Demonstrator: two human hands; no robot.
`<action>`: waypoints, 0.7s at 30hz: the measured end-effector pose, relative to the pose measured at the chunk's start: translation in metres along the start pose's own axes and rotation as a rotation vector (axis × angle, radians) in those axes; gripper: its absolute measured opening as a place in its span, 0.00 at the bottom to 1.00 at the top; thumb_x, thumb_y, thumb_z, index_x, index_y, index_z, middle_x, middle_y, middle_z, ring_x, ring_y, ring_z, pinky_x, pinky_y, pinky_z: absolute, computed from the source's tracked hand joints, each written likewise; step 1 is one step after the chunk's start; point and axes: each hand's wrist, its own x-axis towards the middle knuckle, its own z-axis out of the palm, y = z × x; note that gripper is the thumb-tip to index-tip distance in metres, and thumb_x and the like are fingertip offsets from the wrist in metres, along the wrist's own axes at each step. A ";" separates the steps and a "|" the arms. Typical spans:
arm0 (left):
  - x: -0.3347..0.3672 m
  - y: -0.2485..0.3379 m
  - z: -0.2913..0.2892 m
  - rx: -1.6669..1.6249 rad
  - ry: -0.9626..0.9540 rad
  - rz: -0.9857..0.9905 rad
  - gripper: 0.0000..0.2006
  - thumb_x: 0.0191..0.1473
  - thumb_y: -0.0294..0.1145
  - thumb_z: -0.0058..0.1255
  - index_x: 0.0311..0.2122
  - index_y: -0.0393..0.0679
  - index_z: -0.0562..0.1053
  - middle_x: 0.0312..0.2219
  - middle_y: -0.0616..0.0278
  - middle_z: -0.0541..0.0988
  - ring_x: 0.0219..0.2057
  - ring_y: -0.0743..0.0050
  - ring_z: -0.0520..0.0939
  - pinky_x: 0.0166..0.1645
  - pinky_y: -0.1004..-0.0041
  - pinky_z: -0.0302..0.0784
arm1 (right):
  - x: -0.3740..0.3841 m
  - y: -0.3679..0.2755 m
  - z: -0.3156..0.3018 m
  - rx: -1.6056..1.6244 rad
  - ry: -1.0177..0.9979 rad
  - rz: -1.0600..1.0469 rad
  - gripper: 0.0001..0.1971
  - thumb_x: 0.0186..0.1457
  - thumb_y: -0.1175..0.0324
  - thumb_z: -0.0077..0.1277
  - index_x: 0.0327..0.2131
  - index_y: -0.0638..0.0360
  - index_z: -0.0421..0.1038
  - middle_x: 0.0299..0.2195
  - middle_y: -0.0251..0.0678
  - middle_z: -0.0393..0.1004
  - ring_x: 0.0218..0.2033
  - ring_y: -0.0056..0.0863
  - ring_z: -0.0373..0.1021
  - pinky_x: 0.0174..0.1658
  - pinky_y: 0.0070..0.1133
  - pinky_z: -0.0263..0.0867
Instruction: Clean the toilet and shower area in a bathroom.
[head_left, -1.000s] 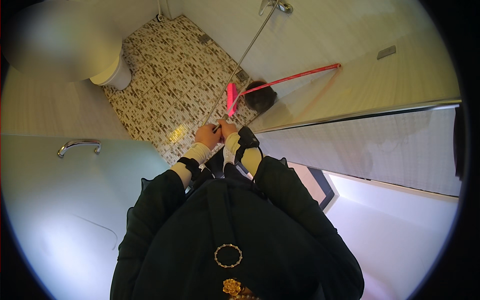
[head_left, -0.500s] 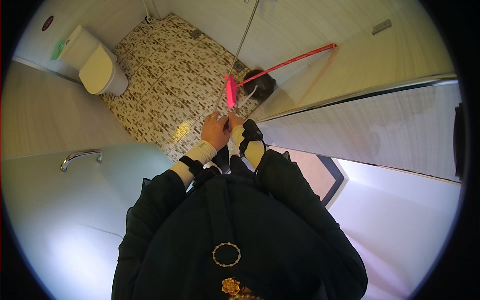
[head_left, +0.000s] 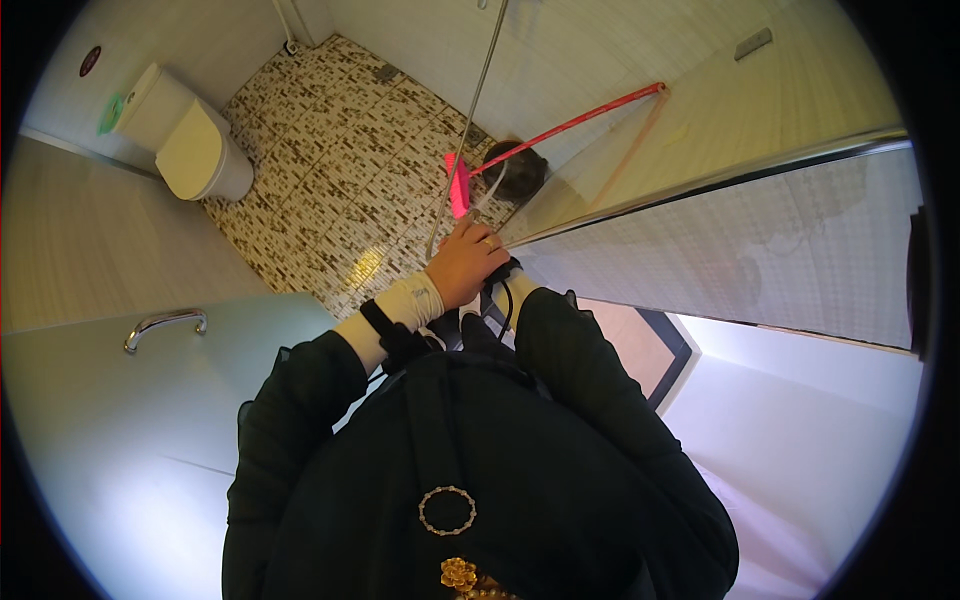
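- Red-handled floor tool (head_left: 560, 128), with a pink head (head_left: 457, 186) resting on the mosaic tile floor (head_left: 330, 170), leans its long handle up and to the right against the pale shower wall (head_left: 640, 60).
- Just beside the pink head lies a dark rounded object (head_left: 515, 170) on the floor; what it is cannot be told.
- A thin metal rod (head_left: 468, 120) runs from the top of the frame down to just above the person's hands.
- The left hand (head_left: 465, 265), a ring on one finger, is curled over something small and dark held close to the body; what it grips is hidden.
- The right hand (head_left: 510, 275) is almost wholly covered by the left, and its grip cannot be told.
- Both forearms come up in dark sleeves with pale cuffs; a dark band (head_left: 385, 325) sits on the left wrist.
- Both hands hover near the lower end of the rod and near the pink head, without clearly touching either.
- A glass shower partition with a metal top rail (head_left: 700, 185) runs off to the right from the hands.
- A white toilet (head_left: 190, 150) stands at the upper left, well apart from the hands.
- A chrome tap (head_left: 165, 325) shows at the left, above a pale basin surface (head_left: 120, 450).
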 end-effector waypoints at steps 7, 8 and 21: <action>-0.022 0.015 0.014 -0.053 0.085 -0.059 0.21 0.28 0.24 0.56 0.35 0.42 0.67 0.35 0.58 0.69 0.39 0.56 0.68 0.45 0.62 0.64 | 0.035 -0.098 0.068 0.073 -0.009 0.043 0.17 0.52 0.56 0.39 0.27 0.64 0.65 0.18 0.44 0.70 0.17 0.37 0.68 0.20 0.31 0.65; -0.035 0.014 0.017 -0.077 0.040 -0.092 0.21 0.29 0.23 0.55 0.36 0.41 0.67 0.36 0.56 0.68 0.39 0.55 0.68 0.45 0.63 0.65 | 0.014 -0.116 0.077 0.251 -0.063 0.113 0.17 0.53 0.56 0.38 0.29 0.64 0.64 0.20 0.45 0.71 0.19 0.38 0.69 0.22 0.33 0.66; -0.024 -0.025 0.008 -1.461 0.168 -1.277 0.29 0.43 0.43 0.58 0.45 0.36 0.61 0.34 0.58 0.71 0.32 0.66 0.77 0.35 0.67 0.75 | -0.006 -0.145 0.070 0.335 0.036 0.106 0.19 0.55 0.57 0.35 0.31 0.68 0.63 0.19 0.45 0.73 0.16 0.34 0.71 0.18 0.27 0.68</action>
